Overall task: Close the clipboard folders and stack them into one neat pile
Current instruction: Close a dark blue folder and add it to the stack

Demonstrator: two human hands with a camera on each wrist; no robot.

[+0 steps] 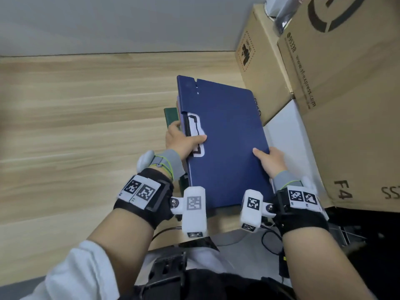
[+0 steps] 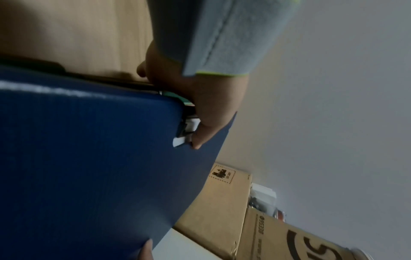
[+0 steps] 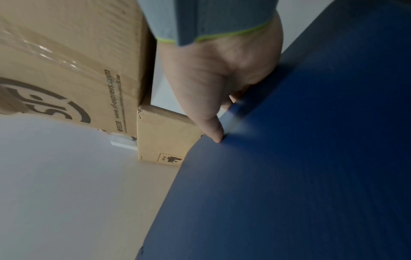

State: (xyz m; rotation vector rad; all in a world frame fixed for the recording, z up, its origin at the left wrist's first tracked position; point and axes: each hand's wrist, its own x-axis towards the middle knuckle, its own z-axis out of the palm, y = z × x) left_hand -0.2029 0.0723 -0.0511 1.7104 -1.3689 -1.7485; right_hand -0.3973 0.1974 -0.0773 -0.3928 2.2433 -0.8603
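Observation:
A closed dark blue clipboard folder point(image 1: 225, 137) point(image 2: 89, 158) point(image 3: 300, 167) is the top of a small pile over the wooden desk point(image 1: 75, 105). A green folder point(image 1: 171, 116) and a pale one peek out beneath its left edge. My left hand point(image 1: 183, 140) point(image 2: 200, 98) grips the pile's left edge, thumb on the white clip point(image 1: 195, 126) point(image 2: 180, 140). My right hand point(image 1: 269, 160) point(image 3: 220, 75) grips the blue folder's right edge, thumb on the cover, fingers hidden beneath.
Stacked cardboard boxes point(image 1: 335, 94) point(image 2: 222, 207) point(image 3: 77, 70) stand close on the right, with a white surface point(image 1: 287, 135) below them. A grey wall point(image 1: 108, 22) runs along the desk's far edge. Cables point(image 1: 268, 237) hang by the near edge.

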